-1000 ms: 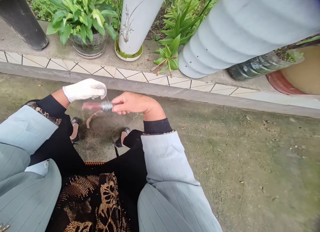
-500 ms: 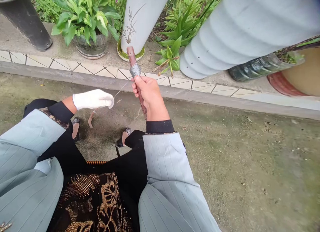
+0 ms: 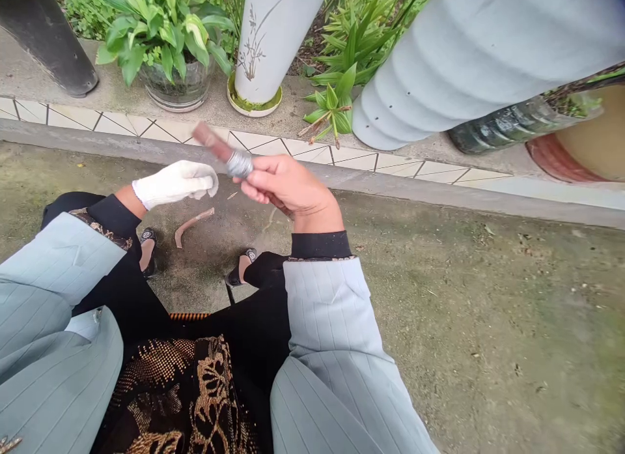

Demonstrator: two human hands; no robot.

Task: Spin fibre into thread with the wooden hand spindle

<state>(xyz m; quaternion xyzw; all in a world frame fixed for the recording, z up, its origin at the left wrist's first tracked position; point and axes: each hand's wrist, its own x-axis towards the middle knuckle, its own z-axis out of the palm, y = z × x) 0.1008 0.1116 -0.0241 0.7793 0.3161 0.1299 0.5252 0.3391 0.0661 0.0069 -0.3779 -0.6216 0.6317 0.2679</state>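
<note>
Damp, mossy concrete ground [image 3: 469, 311] spreads across the view, with a raised ledge [image 3: 122, 105] edged in patterned tile running from nine o'clock over twelve to three. On it a big ridged grey container [image 3: 454, 70] leans up toward two o'clock, a white column [image 3: 273, 37] stands at eleven in a shallow green-stained dish, and a leafy plant [image 3: 168, 40] fills its pot at ten. Nearer, the bare right hand [image 3: 297, 190] has its grip pinched on a reddish stick [image 3: 209, 141], thumb over fingers just beside the wire; the stick tilts up toward ten o'clock. The gloved left hand [image 3: 176, 184], between nine and ten, curls its fingers toward the thumb (whether they pinch any wire, I cannot tell). Below it, a bent reddish strip [image 3: 193, 226] lies on the ground. Smallest is the silvery wire [image 3: 239, 167], coiled around the stick. I judge this to be wire handling partway through a turn, winding or unwinding unclear; another turn would call for a firm right grip and light, even tension.
</note>
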